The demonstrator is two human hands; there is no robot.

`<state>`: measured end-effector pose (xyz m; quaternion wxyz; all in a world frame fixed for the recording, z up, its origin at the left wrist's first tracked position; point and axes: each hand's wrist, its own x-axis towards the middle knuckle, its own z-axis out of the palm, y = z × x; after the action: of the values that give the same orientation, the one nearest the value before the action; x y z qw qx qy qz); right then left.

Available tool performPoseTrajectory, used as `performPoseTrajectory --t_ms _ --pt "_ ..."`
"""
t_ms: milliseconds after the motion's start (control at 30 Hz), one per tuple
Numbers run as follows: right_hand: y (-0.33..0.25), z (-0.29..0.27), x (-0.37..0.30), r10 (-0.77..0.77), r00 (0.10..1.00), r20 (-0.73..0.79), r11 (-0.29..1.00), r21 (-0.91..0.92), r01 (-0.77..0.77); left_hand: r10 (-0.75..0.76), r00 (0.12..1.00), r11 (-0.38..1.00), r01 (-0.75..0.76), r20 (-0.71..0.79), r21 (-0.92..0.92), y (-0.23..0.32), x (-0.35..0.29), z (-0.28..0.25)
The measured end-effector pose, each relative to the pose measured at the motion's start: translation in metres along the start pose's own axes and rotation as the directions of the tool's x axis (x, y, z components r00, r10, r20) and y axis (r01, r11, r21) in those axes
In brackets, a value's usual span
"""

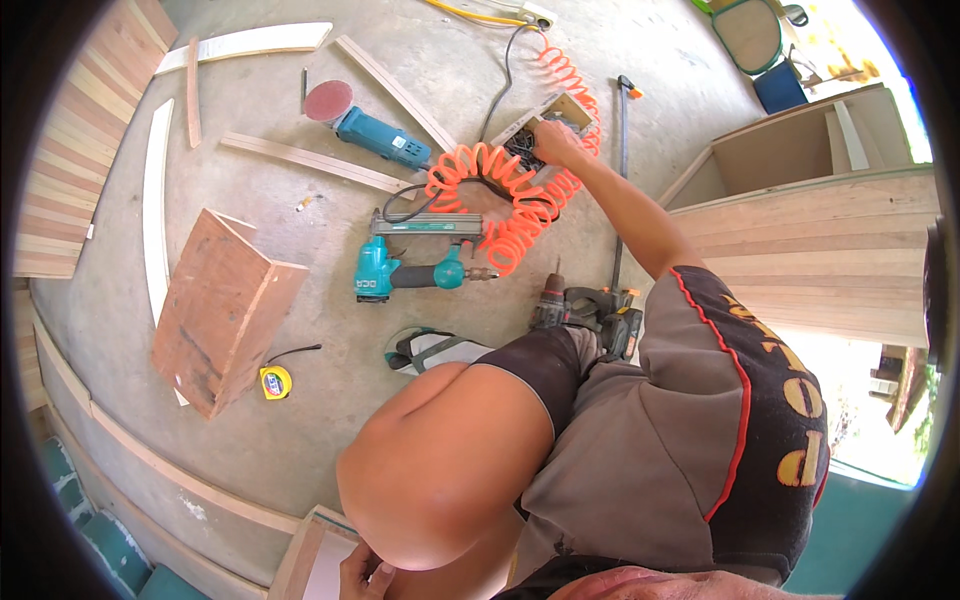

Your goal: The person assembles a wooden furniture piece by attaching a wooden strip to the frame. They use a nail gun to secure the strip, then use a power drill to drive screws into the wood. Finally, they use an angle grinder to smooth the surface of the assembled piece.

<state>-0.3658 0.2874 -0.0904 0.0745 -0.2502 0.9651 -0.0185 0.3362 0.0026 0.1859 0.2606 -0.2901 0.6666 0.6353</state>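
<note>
My right hand (556,142) reaches far forward, with its fingers down in a small open cardboard box (572,108) that holds dark strips. The box sits on the concrete floor behind an orange coiled air hose (510,205). Whether the fingers hold anything is hidden. My left hand (366,574) is at the bottom edge below my bent knee, its fingers curled beside the corner of a wooden frame (300,555) with a white panel. A teal nail gun (410,268) lies near the hose.
A teal sander with a red disc (365,128), a cordless drill (592,306), a yellow tape measure (275,382), a sandal (430,350) and a long bar clamp (621,160) lie on the floor. A reddish board box (225,310) stands left, a wooden cabinet (810,240) right. Wood strips lie about.
</note>
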Motion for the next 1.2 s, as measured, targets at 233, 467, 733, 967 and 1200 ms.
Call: performPoseTrajectory --t_ms 233,467,733,967,1200 --pt "-0.002 -0.011 -0.011 -0.144 0.989 0.024 0.983 0.117 0.141 -0.094 0.994 0.954 0.075 -0.051 -0.289 0.018 0.006 0.012" --pt "-0.011 -0.002 -0.003 -0.026 0.996 0.086 0.999 -0.027 0.029 -0.097 0.991 0.98 0.08 -0.088 -0.183 0.023 0.004 0.012" --pt "-0.007 0.001 0.002 -0.047 0.993 0.104 0.992 -0.115 0.059 -0.08 0.982 0.982 0.049 -0.169 -0.183 0.023 0.002 0.018" --pt "-0.025 0.015 0.004 -0.056 0.984 0.167 0.989 -0.129 0.078 -0.14 0.974 0.986 0.12 -0.176 -0.117 0.033 -0.007 0.021" --pt "-0.037 0.009 -0.002 0.064 0.986 0.154 0.993 -0.104 -0.048 -0.019 0.968 0.999 0.012 -0.249 -0.033 0.027 -0.012 0.02"
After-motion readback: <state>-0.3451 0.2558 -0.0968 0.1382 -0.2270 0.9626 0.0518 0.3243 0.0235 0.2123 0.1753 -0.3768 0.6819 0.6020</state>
